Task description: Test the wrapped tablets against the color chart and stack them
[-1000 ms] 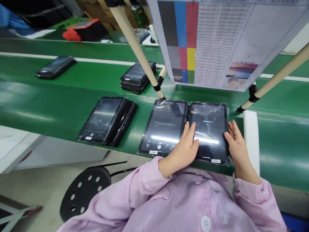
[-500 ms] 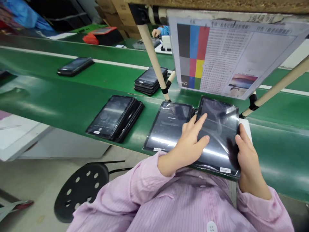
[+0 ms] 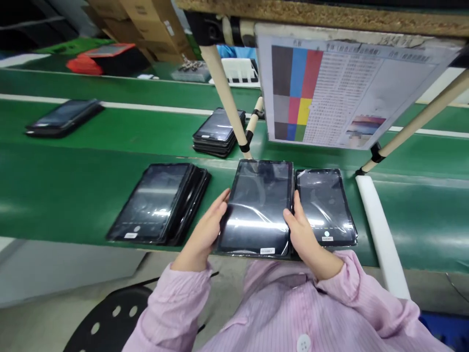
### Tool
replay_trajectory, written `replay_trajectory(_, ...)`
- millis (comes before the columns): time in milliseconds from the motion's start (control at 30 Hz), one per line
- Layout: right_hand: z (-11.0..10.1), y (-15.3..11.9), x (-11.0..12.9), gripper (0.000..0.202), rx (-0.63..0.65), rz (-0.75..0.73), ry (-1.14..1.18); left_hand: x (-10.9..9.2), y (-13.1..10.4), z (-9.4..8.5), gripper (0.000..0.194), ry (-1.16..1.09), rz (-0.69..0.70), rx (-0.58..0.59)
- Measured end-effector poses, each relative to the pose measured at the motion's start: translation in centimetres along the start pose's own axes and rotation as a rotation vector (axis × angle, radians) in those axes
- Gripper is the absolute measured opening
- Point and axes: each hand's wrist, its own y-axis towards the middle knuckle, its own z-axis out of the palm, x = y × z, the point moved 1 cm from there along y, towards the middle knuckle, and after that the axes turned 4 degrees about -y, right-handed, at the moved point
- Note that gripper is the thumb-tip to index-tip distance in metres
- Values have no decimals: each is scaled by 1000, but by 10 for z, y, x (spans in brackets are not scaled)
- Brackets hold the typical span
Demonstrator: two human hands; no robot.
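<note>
Between my two hands is a dark tablet [image 3: 258, 205] in clear film, with a white label at its lower edge. My left hand [image 3: 208, 227] grips its left edge, and my right hand [image 3: 302, 227] grips its right edge. The tablet lies on or just above the middle pile; which one I cannot tell. Just right of it lies another tablet [image 3: 324, 203] with its screen lit, partly behind my right hand. To the left of my left hand, overlapping tablets [image 3: 152, 200] rest near the bench's front edge.
Farther back on the green surface sit a tablet stack [image 3: 216, 129] and more tablets [image 3: 64, 117]. A printed sheet [image 3: 330, 93] hangs ahead between beige poles [image 3: 223, 93]. A white foam strip [image 3: 383, 234] juts past the front edge. A black stool [image 3: 110, 318] stands below.
The tablet has moved left from the right-hand spot to over the middle pile, uncovering a tablet there. My left hand has gone from touching its screen to gripping its left edge.
</note>
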Motion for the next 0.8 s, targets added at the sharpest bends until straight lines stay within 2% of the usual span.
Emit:
replay_trajectory(100,1,-13,-7,113,-7,2,12,10,-8,5,76,-194,-131,37)
replay_trajectory(233,-6,-27,7,112,-20,-27,58,-7,-28,20,82,-235,-167,25)
replay_trajectory(333,-31,-43,24,112,-39,-40,97,-25,-43,41,80,-216,-104,48)
replay_trajectory(433,-77,-68,35,102,-131,-77,162,-34,-59,79,77,-175,-30,98)
replay_trajectory(500,-117,-87,36,94,-208,-71,238,-35,-69,117,72,-122,30,155)
replay_trajectory(567,-161,-105,30,95,-288,-20,322,-34,-77,166,68,-68,86,250)
replay_trajectory(700,-267,-138,-5,112,-507,152,371,-30,-98,288,71,67,82,536)
replay_trajectory(800,-353,-158,-45,97,-680,208,295,-26,-118,370,84,161,49,807)
